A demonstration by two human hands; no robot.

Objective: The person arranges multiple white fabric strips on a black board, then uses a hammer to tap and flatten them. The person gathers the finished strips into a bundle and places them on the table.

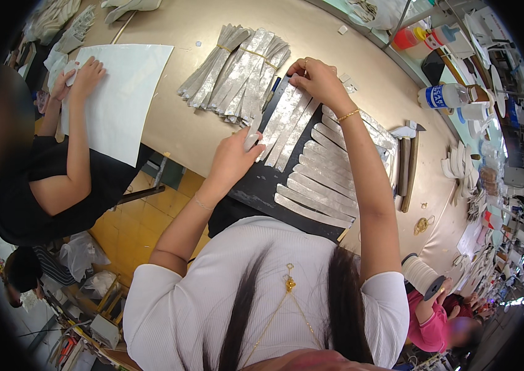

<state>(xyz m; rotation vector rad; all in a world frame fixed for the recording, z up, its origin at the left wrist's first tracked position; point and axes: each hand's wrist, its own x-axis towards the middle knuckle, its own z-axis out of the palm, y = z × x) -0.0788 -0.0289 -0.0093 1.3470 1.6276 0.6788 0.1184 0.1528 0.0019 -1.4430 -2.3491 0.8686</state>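
Observation:
My left hand [232, 159] is closed around some thin silvery strips, whose ends stick out by the thumb. The fingertips of my right hand [319, 81] pinch together at the far end of a silvery strip [285, 111]. That strip lies beside a few others on a black board [253, 190]. To the right on the board, several round-ended strips [321, 179] lie side by side in a fanned row, partly behind my right forearm. Bundles of similar strips [249, 74], tied with bands, lie beyond my left hand, with a pen [270, 94] next to them.
A hammer [405, 130] and brown bars [408, 176] lie right of the board. Farther right are a bottle [444, 96] and a white spool [422, 275]. At left, a co-worker's hands [86, 79] rest over a white sheet [129, 86] on the table [169, 127].

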